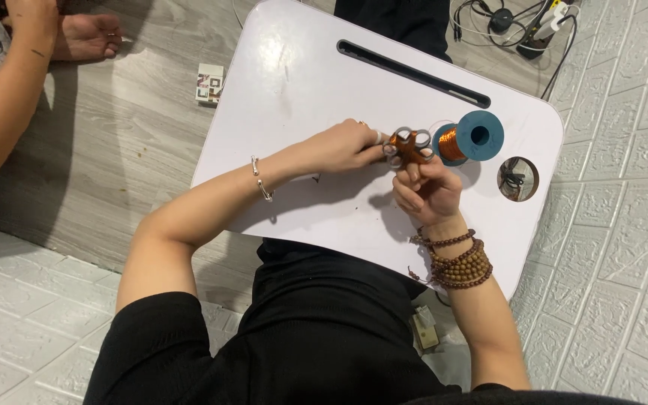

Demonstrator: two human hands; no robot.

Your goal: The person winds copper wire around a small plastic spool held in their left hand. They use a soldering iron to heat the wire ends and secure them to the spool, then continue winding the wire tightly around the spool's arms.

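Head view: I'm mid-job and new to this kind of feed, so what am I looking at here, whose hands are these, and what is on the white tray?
There is only one picture, taken by a camera on the person's head looking down at their own two bare hands. No machine is involved. They sit with a white lap table across their legs, on a grey wood-look floor.

Both hands meet on a small copper-wound part with round metal loops. The left hand, bracelet on the wrist, grips its left side; the right hand, with wooden bead bracelets, holds it from below.

Just beside it lies a teal spool of copper wire. The table has a long dark slot and a round hole.

At top left, another person's arm shows; it is not the wearer's.
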